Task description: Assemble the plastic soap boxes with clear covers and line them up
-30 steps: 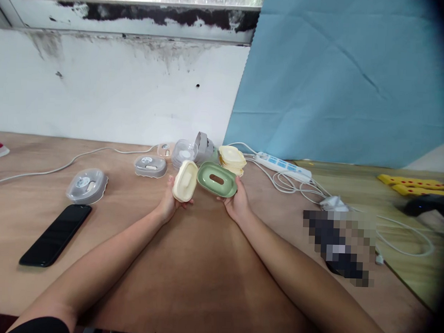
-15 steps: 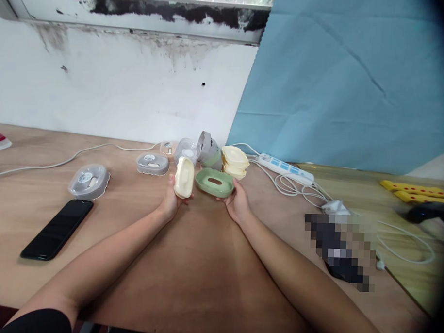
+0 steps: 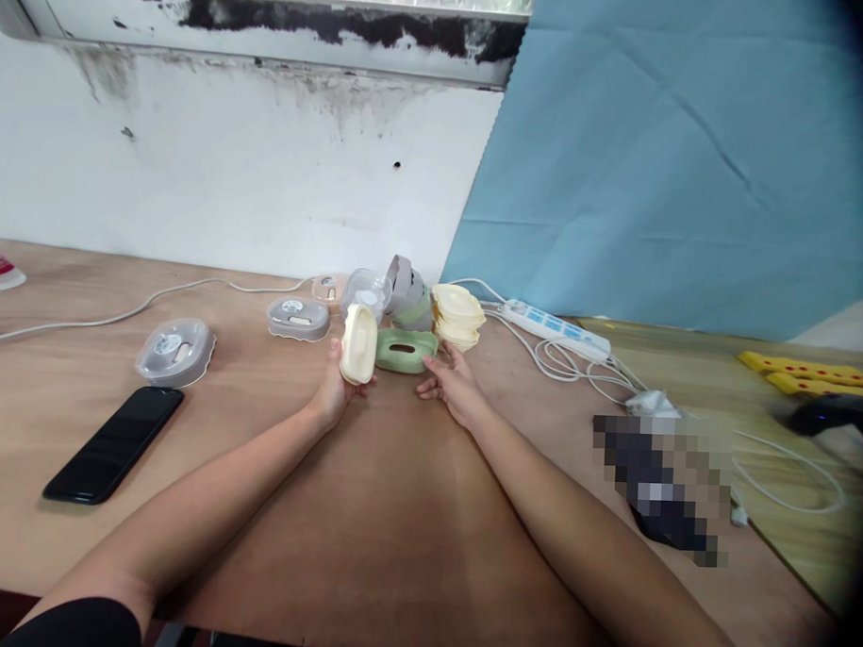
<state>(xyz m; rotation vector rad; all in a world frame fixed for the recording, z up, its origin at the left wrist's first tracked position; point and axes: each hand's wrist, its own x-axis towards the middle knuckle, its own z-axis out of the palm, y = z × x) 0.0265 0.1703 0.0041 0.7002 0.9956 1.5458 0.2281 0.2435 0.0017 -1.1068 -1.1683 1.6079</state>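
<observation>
My left hand (image 3: 335, 388) is closed around a cream plastic piece shaped like an oval soap dish (image 3: 359, 345), held upright on its edge. Just right of it, a green oval soap dish (image 3: 406, 351) with a slot in its middle rests on the table. My right hand (image 3: 454, 381) is at the green dish's right end, fingers apart, with the fingertips at or very near its rim. Behind that hand stands a stack of cream dishes (image 3: 458, 310). Grey and green pieces (image 3: 410, 294) and a clear round plastic piece (image 3: 366, 291) sit behind the green dish.
Grey dishes in clear covers (image 3: 177, 350) (image 3: 299, 317) lie to the left, near a black phone (image 3: 114, 445). A white power strip (image 3: 555, 328) with looped cables is at the back right. A blurred-out dark item (image 3: 656, 492) lies at the right.
The green soap dish has gone from a tilted hold in my right hand to lying on the table, slightly left and back. My right hand's fingers have spread. The left hand is nearly still.
</observation>
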